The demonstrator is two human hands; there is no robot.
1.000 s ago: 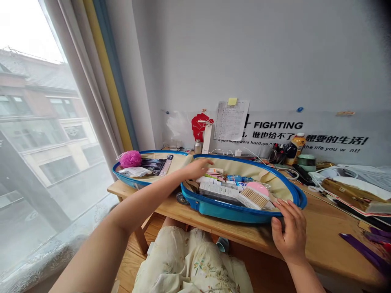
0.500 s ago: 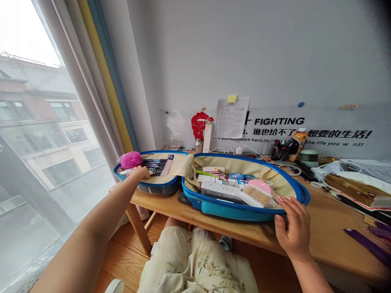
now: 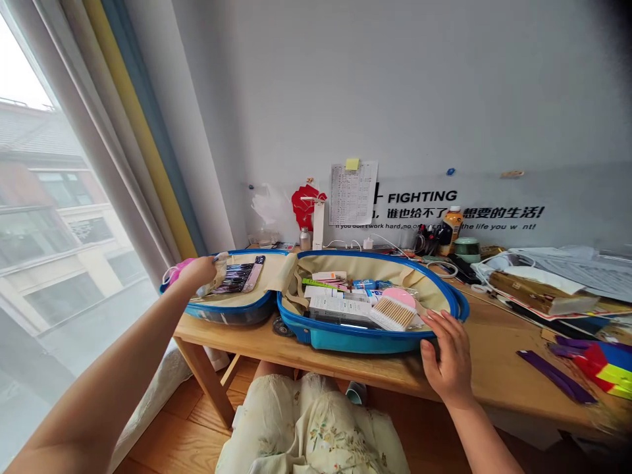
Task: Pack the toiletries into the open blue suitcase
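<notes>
A small blue suitcase lies open on the wooden desk. Its right half holds white boxes, a pink round case and a pack of cotton swabs. The left half holds a dark set of brushes and a pink bath puff, mostly hidden behind my left hand. My left hand is closed on a white plastic packet, lifted over the left half. My right hand rests on the near right rim of the right half, fingers spread.
The desk's right side carries papers, books, purple strips and coloured blocks. Bottles, a cup and cables stand along the wall. A window with curtains is at the left. My lap in a floral skirt sits below the desk edge.
My left hand moved from the right half of the suitcase across to the left half and picked up the white packet. My right hand stayed on the rim.
</notes>
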